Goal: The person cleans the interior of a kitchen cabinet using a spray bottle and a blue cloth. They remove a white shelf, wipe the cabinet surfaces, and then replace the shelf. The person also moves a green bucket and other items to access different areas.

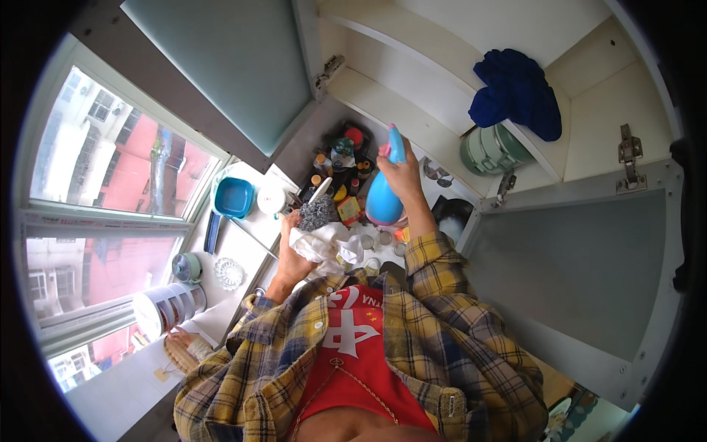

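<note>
My right hand (402, 170) grips the neck of a blue spray bottle (384, 201), held upright before the open wall cabinet. My left hand (294, 248) holds a crumpled white cloth (326, 243) together with a grey scrubber (317, 214) that has a white handle. A dark blue cloth (513, 91) hangs over a shelf edge of the cabinet at the upper right. Under it, a green round lidded container (491, 149) stands on the lower shelf.
Frosted cabinet doors (574, 265) stand open on both sides. Bottles and jars (323, 163) crowd the corner below. A blue basin (234, 198), a glass dish (228, 274) and a white tiered rack (165, 309) line the windowsill. Another person's hand (185, 336) is at the lower left.
</note>
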